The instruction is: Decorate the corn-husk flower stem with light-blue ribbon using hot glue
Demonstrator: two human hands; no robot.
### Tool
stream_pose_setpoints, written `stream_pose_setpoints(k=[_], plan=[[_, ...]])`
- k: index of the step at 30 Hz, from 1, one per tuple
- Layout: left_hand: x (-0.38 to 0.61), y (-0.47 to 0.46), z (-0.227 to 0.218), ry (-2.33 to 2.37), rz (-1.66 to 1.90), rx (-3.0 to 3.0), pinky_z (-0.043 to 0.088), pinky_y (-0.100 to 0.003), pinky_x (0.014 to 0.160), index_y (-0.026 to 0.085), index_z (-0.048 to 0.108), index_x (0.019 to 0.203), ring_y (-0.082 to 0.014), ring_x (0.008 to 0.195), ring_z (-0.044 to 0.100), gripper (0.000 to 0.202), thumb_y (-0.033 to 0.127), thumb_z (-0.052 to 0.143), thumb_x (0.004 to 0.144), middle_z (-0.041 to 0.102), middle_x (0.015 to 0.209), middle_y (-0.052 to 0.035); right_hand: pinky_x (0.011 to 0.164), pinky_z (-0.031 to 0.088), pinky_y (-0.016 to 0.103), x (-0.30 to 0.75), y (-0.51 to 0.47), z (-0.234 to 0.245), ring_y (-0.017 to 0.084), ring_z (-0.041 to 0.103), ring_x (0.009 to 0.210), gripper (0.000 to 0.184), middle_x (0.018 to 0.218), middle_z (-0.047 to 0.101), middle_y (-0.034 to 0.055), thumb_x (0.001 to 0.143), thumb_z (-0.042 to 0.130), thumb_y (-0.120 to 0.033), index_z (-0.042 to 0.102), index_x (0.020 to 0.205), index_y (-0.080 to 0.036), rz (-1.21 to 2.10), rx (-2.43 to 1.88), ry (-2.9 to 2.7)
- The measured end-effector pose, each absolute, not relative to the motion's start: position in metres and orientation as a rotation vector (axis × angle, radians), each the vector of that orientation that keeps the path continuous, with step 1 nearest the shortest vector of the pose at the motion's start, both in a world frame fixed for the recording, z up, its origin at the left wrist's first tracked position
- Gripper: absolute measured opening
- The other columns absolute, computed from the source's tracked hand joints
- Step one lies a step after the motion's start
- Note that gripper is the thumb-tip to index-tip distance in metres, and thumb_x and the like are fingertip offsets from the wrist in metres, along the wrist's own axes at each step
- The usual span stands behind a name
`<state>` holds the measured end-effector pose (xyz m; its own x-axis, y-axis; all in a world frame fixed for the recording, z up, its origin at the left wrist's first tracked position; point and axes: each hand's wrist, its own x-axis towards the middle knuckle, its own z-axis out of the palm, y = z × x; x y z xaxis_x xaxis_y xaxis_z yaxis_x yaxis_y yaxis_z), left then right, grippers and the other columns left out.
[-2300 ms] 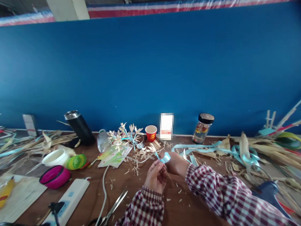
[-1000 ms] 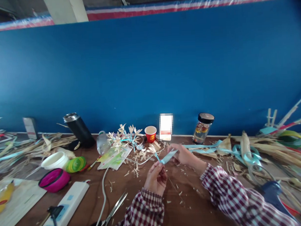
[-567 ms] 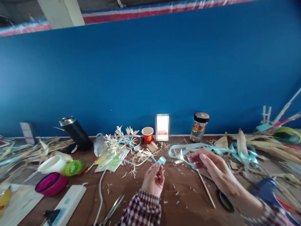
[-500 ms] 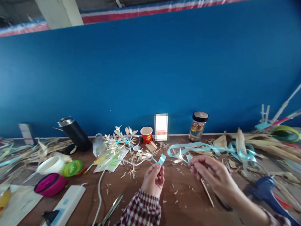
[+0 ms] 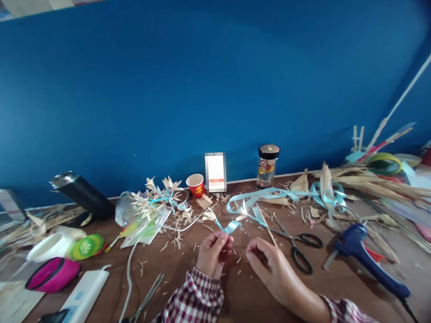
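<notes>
My left hand (image 5: 214, 251) is closed in a pinch on the blue-wrapped stem of a small dried-husk flower (image 5: 209, 215). A loose end of light blue ribbon (image 5: 233, 226) curls out to the right above its fingers. To the right, my right hand (image 5: 272, 270) hangs over the table with fingers loosely curved, nothing visible between thumb and forefinger. Beyond it lies a second husk flower (image 5: 243, 210) with a blue stem, beside a thin stick (image 5: 266, 224). Black-handled scissors (image 5: 296, 246) rest right of that hand.
A blue glue gun (image 5: 360, 257) lies at the right. Along the back stand a red paper cup (image 5: 195, 185), a lidded jar (image 5: 268, 166) and a tilted black flask (image 5: 83, 196). More scissors (image 5: 146, 300), a white cable (image 5: 129, 277) and a power strip (image 5: 84, 300) lie at the left.
My right hand has drawn away from the second husk flower and come nearer my left hand, uncovering the scissors. The left hand keeps its flower. The view has shifted right and down.
</notes>
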<state>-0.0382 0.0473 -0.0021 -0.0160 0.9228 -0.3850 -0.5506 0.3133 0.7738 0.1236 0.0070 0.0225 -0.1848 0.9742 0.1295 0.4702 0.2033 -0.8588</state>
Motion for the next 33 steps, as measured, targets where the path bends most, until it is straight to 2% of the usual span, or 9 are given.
stream_pose_setpoints(k=[4, 19, 24, 29, 33], plan=[[-0.037, 0.047, -0.004, 1.019, 1.248, 0.477, 0.049, -0.016, 0.045, 0.011, 0.067, 0.068, -0.0069, 0.05, 0.057, 0.033, 0.031, 0.085, 0.049, 0.068, 0.065, -0.0036, 0.053, 0.037, 0.023, 0.123, 0.01, 0.014, 0.013, 0.047, 0.057, 0.014, 0.062, 0.05, -0.0026, 0.086, 0.046, -0.026, 0.052, 0.075, -0.02, 0.953, -1.365, -1.71], [-0.035, 0.045, -0.001, 0.994, 1.239, 0.408, 0.049, -0.015, 0.045, 0.012, 0.064, 0.068, -0.0066, 0.049, 0.058, 0.033, 0.03, 0.085, 0.049, 0.068, 0.062, -0.002, 0.055, 0.036, 0.023, 0.121, 0.012, 0.005, 0.013, 0.045, 0.059, 0.015, 0.065, 0.05, -0.0019, 0.087, 0.046, -0.027, 0.05, 0.075, -0.019, 1.07, -1.31, -1.617], [-0.038, 0.046, -0.002, 0.99, 1.239, 0.426, 0.045, -0.015, 0.042, 0.012, 0.062, 0.066, -0.005, 0.045, 0.053, 0.032, 0.033, 0.082, 0.053, 0.069, 0.064, -0.0033, 0.056, 0.037, 0.023, 0.122, 0.011, 0.0, 0.013, 0.046, 0.061, 0.018, 0.066, 0.049, -0.0019, 0.089, 0.044, -0.032, 0.05, 0.076, -0.019, 1.087, -1.303, -1.664], [-0.035, 0.043, -0.005, 1.022, 1.226, 0.548, 0.037, -0.013, 0.039, 0.011, 0.062, 0.06, -0.0023, 0.041, 0.045, 0.03, 0.036, 0.078, 0.059, 0.062, 0.054, -0.0002, 0.054, 0.036, 0.022, 0.12, 0.01, -0.002, 0.013, 0.047, 0.062, 0.019, 0.068, 0.05, -0.0016, 0.089, 0.045, -0.035, 0.051, 0.08, -0.019, 1.085, -1.284, -1.675], [-0.029, 0.038, -0.008, 1.029, 1.163, 0.696, 0.041, -0.014, 0.042, 0.011, 0.063, 0.062, -0.0043, 0.043, 0.049, 0.028, 0.037, 0.075, 0.065, 0.06, 0.052, 0.0003, 0.054, 0.037, 0.022, 0.118, 0.011, 0.0, 0.013, 0.048, 0.061, 0.017, 0.068, 0.053, -0.0013, 0.088, 0.046, -0.032, 0.051, 0.077, -0.019, 1.094, -1.259, -1.658]])
